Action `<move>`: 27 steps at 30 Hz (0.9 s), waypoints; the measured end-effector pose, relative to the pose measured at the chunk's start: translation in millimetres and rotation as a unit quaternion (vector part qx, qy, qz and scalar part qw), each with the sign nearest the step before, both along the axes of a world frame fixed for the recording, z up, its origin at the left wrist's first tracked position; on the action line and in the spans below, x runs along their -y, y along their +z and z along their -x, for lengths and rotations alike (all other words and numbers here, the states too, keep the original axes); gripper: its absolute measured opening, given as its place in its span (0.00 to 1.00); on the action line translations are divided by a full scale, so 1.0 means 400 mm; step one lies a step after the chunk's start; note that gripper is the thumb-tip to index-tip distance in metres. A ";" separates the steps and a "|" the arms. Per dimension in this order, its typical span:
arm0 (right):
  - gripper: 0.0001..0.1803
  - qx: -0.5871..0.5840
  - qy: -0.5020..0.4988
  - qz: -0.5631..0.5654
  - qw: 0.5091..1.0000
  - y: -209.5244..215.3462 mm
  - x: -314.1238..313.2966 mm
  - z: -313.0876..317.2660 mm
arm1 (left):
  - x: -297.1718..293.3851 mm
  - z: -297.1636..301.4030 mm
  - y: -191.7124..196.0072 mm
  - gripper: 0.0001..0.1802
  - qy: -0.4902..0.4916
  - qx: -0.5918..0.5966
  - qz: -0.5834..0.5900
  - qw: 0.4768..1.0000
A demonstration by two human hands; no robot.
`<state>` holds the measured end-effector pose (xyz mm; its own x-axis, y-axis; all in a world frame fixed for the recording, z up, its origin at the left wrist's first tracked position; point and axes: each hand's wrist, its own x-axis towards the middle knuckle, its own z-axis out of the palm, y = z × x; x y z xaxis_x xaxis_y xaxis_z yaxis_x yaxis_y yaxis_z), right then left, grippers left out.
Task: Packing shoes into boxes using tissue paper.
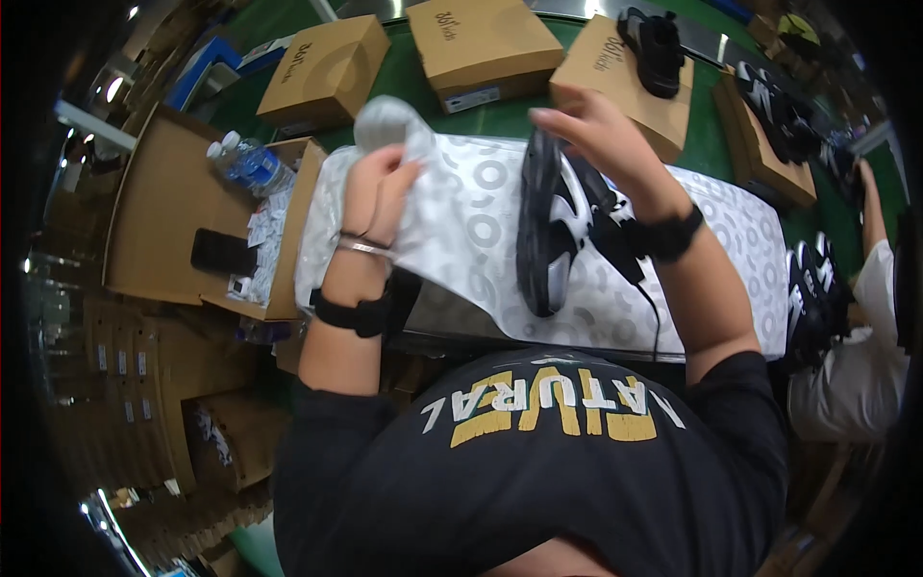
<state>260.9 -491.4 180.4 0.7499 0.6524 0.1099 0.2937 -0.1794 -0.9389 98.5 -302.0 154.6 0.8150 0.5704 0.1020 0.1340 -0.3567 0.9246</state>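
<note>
My left hand [378,192] is closed on a raised edge of white tissue paper [486,213] printed with grey rings. The paper is lifted at the left and lies spread to the right. A black and white sneaker [546,231] rests on its side on the sheet, sole toward the left. Against it, a second dark sneaker [608,219] is partly hidden by my right forearm. My right hand [608,139] is just above the far end of the sneakers, with thumb and fingers apart. Whether it touches them is unclear.
Closed brown shoeboxes [484,50] line the green table, one with a black shoe [656,53] on top. At left an open carton [173,207] holds water bottles [252,165], a black phone [223,253] and small packets. Another person's arm [873,207] reaches toward shoes at right.
</note>
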 end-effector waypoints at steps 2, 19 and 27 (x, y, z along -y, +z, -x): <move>0.29 -0.207 0.107 -0.045 0.971 0.035 -0.041 -0.008 | 0.139 -0.084 0.127 0.11 -0.160 -0.019 -0.036 0.986; 0.28 0.517 0.048 -0.027 0.854 0.140 0.148 0.087 | 0.216 -0.124 0.161 0.12 -0.297 -0.004 0.342 0.892; 0.14 0.566 0.040 -0.074 0.820 0.143 0.124 0.080 | 0.184 -0.068 0.168 0.12 -0.280 0.019 0.427 0.860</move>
